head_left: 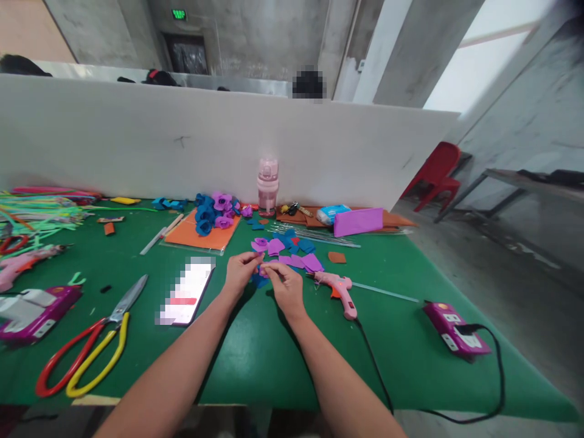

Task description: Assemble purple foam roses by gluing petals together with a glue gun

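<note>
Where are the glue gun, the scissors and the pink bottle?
Glue gun (340,288): head view, on its pink body, right of the hands.
Scissors (98,344): head view, where the red and yellow handles meet the blades.
Pink bottle (267,190): head view, mid-body, by the white wall.

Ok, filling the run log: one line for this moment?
left hand + right hand: pinching purple felt piece | glue gun: on table, right | scissors: left

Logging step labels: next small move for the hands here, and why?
Probably reach the right hand to the pink glue gun. Both hands, left hand too, pinch a small purple felt piece, and the gun lies just beside them, plugged in.
</note>
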`<state>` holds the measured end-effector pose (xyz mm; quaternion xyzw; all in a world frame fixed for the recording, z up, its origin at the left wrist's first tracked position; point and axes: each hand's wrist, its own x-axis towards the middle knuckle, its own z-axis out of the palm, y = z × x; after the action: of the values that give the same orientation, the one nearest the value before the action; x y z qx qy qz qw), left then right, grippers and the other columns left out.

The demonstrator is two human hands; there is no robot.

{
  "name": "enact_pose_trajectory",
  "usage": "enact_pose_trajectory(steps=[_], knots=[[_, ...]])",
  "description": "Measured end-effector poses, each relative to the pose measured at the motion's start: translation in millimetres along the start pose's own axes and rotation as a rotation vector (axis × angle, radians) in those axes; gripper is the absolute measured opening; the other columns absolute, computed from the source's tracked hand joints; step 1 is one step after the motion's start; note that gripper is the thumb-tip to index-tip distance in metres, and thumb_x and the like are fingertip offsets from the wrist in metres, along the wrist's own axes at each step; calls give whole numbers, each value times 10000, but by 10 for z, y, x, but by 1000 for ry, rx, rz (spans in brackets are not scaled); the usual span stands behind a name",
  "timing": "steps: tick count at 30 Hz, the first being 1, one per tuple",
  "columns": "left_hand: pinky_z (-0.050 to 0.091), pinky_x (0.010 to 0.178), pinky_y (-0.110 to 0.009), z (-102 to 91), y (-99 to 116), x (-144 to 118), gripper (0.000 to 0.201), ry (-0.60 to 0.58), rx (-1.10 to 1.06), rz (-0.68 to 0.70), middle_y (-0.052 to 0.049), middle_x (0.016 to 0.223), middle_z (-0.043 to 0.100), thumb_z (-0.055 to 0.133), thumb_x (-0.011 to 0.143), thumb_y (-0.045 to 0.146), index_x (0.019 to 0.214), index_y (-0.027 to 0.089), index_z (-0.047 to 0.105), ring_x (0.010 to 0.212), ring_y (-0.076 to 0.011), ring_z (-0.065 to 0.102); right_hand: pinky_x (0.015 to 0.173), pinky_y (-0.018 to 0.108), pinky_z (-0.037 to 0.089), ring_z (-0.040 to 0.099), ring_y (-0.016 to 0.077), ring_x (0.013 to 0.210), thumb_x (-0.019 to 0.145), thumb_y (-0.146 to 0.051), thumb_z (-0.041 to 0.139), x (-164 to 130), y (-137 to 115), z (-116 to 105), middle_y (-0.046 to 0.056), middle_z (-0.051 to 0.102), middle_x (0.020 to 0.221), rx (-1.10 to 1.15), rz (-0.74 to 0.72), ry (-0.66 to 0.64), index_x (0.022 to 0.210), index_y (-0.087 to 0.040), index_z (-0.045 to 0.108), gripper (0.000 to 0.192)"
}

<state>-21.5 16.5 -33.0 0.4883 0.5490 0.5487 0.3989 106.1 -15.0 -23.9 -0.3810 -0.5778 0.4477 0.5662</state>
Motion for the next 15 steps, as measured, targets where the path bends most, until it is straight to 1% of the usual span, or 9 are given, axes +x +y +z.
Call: enact_pose_trajectory(steps=[3,6,8,11,15], knots=[[357,485,-215,-3,12,7,337,51,4,-1,13,528,596,708,589,436,734,133,719,473,-94,464,734,298,456,601,169,729,770,-294,585,37,52,-20,12,682,784,48,58,19,816,-250,707,138],[407,556,-229,-5,28,7,312,72,0,24,-9,602,654,707,595,425,725,142,723,559,-124,533,687,285,456,585,156,680,743,-306,614,70,97,-36,6,669,726,89,99,41,786,-228,699,123],[421,583,-235,-7,34,6,296,83,1,34,-15,611,665,699,606,421,711,146,724,591,-138,558,660,270,447,565,141,648,733,-306,623,81,114,-39,0,646,687,126,100,57,758,-217,683,110],[417,567,-232,-10,28,7,288,92,8,33,-15,594,662,704,604,412,716,147,727,576,-138,559,623,246,427,525,118,609,733,-302,625,83,119,-39,-14,593,646,179,81,92,711,-206,642,100],[409,547,-228,-10,-1,19,310,97,22,37,-19,595,663,696,610,428,730,143,729,556,-133,547,553,224,393,478,92,549,765,-337,584,93,123,-42,-18,558,635,276,106,111,670,-190,604,176]])
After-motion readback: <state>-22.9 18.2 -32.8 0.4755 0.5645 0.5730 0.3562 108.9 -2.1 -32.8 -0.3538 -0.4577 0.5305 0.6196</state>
